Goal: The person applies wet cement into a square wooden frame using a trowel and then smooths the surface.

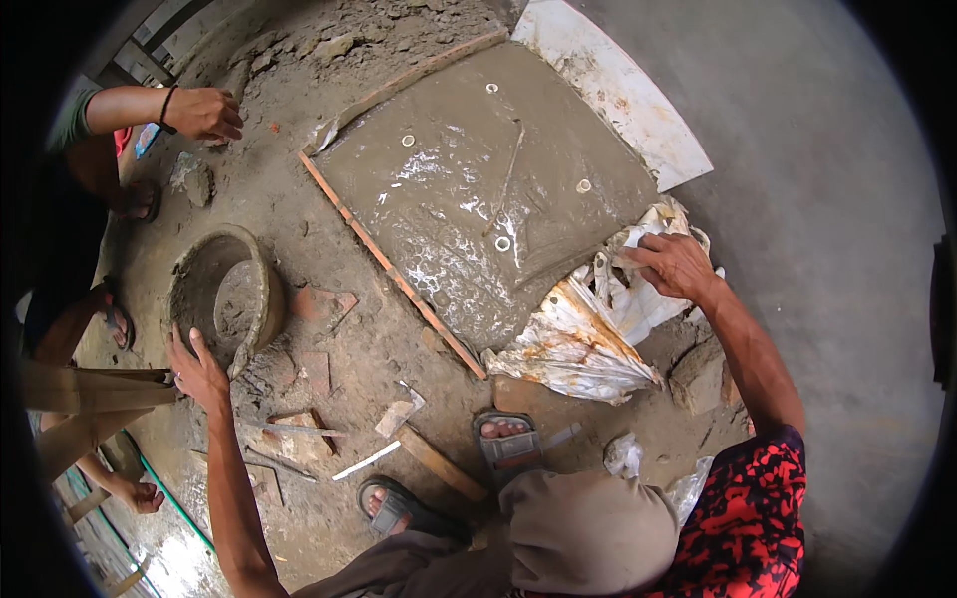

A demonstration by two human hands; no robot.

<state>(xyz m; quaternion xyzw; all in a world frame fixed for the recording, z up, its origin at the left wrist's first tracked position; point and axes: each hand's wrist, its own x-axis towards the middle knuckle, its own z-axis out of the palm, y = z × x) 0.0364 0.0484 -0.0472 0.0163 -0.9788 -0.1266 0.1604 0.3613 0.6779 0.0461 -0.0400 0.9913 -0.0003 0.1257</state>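
Observation:
My left hand rests with fingers stretched and apart against the near side of a mortar-crusted bucket, which is tipped so that grey mortar shows inside. On the right, my right hand has its fingers closed on the crumpled, rust-stained white plastic sack. The sack lies along the near right corner of a wet cement slab. Several short white pipe ends stick up from its smeared surface, and a thin line runs across it.
Wooden strips edge the slab, and a white board lies beyond it. Broken bricks, a wood piece and a stone block surround my feet. Another person's hand is at the upper left; another hand shows lower left.

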